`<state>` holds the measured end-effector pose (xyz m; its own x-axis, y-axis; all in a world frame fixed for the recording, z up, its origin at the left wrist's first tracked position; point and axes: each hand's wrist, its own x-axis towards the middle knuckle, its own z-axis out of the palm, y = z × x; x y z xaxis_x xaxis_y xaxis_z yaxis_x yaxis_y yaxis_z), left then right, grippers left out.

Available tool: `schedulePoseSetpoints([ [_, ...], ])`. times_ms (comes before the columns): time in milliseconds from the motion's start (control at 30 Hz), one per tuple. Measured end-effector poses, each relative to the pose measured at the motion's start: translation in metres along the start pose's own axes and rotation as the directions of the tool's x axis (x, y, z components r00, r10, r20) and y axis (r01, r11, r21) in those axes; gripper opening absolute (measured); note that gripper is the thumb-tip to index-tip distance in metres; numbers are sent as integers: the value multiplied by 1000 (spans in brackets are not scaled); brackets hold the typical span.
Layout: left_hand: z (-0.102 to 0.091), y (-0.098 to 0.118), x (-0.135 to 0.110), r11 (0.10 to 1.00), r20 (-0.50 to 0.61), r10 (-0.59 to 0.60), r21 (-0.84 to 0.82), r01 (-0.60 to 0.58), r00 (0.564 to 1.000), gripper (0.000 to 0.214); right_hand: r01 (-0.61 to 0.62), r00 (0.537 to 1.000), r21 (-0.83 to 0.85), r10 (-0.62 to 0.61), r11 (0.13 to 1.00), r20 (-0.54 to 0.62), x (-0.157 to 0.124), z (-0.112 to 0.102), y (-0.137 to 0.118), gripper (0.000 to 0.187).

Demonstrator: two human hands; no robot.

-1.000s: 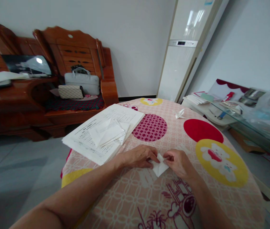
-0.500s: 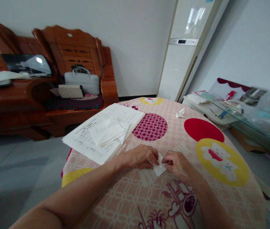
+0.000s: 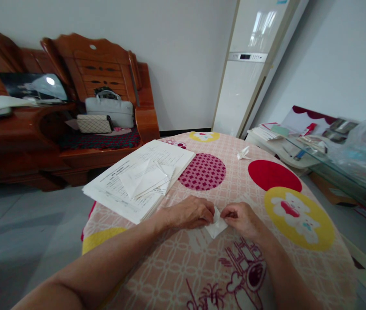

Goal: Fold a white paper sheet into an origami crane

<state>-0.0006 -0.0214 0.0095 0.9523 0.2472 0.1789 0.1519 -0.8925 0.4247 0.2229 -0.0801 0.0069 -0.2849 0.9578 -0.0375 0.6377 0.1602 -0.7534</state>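
Observation:
A small folded piece of white paper (image 3: 215,228) lies on the patterned tablecloth (image 3: 176,262) between my hands. My left hand (image 3: 192,212) is closed at the paper's left edge, its fingertips pressing on it. From the other side, my right hand (image 3: 241,218) pinches the paper's right edge between thumb and curled fingers. Farther back on the cloth stands a little folded paper figure (image 3: 243,153). Left of my hands, folded white squares of paper (image 3: 145,177) rest on a stack of printed sheets (image 3: 108,190).
Right of the table is a glass shelf (image 3: 318,161) with a plastic bag (image 3: 360,142) and papers. A wooden chair (image 3: 145,107) at the back left holds a grey bag (image 3: 118,112) and a quilted purse (image 3: 95,124). A tall white air conditioner (image 3: 237,90) stands behind.
My right hand has shifted slightly right and up along the paper's edge, showing more of the paper. My left hand stays nearly in place on it.

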Motion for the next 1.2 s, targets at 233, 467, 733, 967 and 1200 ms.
schedulePoseSetpoints([
  [233,-3,4,0,1000,13,4,7,-4,1000,24,-60,998,92,61,994,-12,0,-3,0,22],
  [467,-4,6,0,999,38,10,34,-11,999,33,-29,999,-32,28,999,-46,-1,3,-9,17],
  [733,-7,12,-1,996,69,-10,84,4,998,38,-24,997,-169,13,985,-70,-4,8,-19,21],
  [967,-14,20,-1,990,135,-43,142,23,990,35,-31,998,-141,22,990,-67,-1,6,-13,24],
  [1200,-14,25,-5,978,137,-55,206,26,989,39,-21,998,-89,16,996,-55,1,6,-10,24],
])
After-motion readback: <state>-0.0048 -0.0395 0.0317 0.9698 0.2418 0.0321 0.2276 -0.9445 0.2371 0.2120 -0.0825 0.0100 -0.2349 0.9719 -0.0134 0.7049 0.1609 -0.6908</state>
